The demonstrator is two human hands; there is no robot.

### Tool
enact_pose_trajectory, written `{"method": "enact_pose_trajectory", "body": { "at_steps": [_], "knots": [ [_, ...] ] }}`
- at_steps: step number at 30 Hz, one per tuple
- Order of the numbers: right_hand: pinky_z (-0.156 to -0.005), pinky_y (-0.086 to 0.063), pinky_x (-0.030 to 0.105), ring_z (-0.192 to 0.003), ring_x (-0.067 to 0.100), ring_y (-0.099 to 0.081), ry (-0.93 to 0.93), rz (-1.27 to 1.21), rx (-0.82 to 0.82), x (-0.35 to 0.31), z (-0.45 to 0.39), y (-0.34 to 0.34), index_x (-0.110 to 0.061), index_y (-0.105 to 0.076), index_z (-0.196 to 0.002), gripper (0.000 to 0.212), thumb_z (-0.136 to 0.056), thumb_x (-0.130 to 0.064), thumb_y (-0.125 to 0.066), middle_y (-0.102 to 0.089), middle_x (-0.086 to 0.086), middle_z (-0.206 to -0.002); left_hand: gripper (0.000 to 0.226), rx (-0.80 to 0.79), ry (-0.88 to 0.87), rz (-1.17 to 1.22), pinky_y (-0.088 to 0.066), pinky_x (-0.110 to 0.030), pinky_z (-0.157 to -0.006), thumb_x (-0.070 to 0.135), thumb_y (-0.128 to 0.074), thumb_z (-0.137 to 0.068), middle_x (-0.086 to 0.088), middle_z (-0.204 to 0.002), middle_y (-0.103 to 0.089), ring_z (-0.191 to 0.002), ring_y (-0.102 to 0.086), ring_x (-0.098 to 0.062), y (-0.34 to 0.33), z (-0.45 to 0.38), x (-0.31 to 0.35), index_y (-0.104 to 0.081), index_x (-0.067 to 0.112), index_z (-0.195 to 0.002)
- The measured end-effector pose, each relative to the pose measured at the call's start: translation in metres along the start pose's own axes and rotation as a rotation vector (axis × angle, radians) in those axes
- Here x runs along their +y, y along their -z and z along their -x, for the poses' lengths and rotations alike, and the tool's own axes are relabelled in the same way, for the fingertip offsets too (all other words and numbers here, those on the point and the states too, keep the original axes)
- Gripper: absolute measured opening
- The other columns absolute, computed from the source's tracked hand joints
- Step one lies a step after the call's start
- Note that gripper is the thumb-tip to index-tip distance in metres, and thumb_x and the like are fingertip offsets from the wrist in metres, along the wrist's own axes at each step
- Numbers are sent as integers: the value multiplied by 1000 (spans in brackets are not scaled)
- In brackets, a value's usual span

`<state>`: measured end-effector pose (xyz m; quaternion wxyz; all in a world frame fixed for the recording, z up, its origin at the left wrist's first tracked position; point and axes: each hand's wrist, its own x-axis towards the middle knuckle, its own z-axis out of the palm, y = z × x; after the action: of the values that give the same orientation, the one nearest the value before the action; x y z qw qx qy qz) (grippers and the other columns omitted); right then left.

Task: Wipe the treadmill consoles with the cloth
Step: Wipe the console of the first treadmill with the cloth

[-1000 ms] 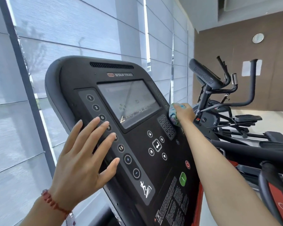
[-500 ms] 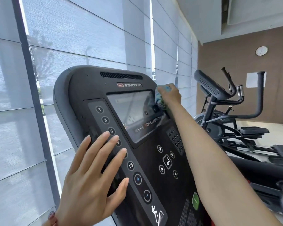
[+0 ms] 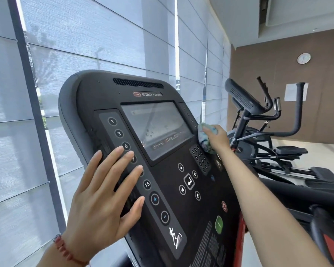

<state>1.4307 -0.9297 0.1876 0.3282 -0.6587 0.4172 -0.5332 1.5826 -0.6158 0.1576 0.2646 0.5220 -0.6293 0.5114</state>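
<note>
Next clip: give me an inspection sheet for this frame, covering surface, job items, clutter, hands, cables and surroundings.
Surface: black treadmill console, tilted, screen lit faintly, numbered buttons down its left strip.
Job items: bunched cloth pressed on the console's right edge, beside the keypad.
Clutter: nothing seen.
Hands: left hand flat and open on the console's left side, bracelet at the wrist; right hand closed on the cloth.
Cables: nothing seen.
Surroundings: blinds behind, elliptical to the right, wall clock, paper sheet on the brown wall.
</note>
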Motion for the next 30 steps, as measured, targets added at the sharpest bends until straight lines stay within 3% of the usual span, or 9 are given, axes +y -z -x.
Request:
{"method": "enact_pose_trajectory", "body": {
  "at_steps": [3, 6, 9, 16, 21, 25, 30],
  "knots": [
    [-81, -33, 27, -95, 23, -50, -70, 23, 10, 33, 22, 19, -10, -56, -115, 40, -89, -40, -55, -58, 11, -109, 49, 10, 5, 0, -24, -53, -108, 34, -36, -94, -22, -125, -55, -126, -40, -35, -1, 1, 1, -68, -1, -105],
    [-81, -33, 27, -107, 29, -52, -120, 36, 19, 52, 41, 30, -9, -55, -118, 40, -90, -37, -55, -58, 15, -117, 48, 12, 9, -3, -25, -55, -107, 33, -36, -94, -23, -123, -56, -126, -40, -36, -2, 1, 2, -68, -1, -105],
    [-92, -38, 34, -115, 33, -50, -145, 38, 27, 53, 54, 30, -10, -54, -121, 43, -89, -38, -56, -57, 17, -123, 49, 7, 8, -15, -25, -56, -107, 34, -35, -95, -23, -122, -56, -126, -40, -36, -1, 1, 3, -68, -1, -106],
    [-83, -38, 26, -96, 22, -51, -69, -36, -35, 33, 98, 25, -14, -56, -116, 34, -88, -33, -59, -53, 4, -100, 46, -29, 29, -60, -21, -52, -110, 32, -37, -94, -22, -124, -55, -129, -36, -34, 3, 2, 7, -66, -1, -108],
    [-89, -50, 37, -95, 23, -61, 25, -39, -87, 18, 135, 19, -31, -57, -102, 22, -83, -41, -62, -64, 3, -100, 43, -81, 104, -84, -25, -52, -109, 30, -38, -95, -21, -131, -51, -131, -35, -34, 9, 6, 18, -62, -1, -114],
    [-87, -48, 32, -92, 18, -59, 113, -2, -146, 1, 167, 24, -23, -59, -109, 28, -84, -35, -63, -61, -2, -96, 44, -134, 145, -74, -27, -51, -108, 32, -42, -92, -20, -136, -46, -132, -35, -34, 17, 10, 30, -59, 2, -120],
    [-80, -49, 28, -90, 16, -61, 149, -50, -194, -7, 198, 32, -26, -59, -102, 22, -82, -34, -66, -63, -3, -94, 48, -188, 186, -42, -27, -48, -108, 34, -42, -89, -18, -138, -45, -132, -35, -33, 32, 18, 45, -58, 3, -122]
  ]
}}
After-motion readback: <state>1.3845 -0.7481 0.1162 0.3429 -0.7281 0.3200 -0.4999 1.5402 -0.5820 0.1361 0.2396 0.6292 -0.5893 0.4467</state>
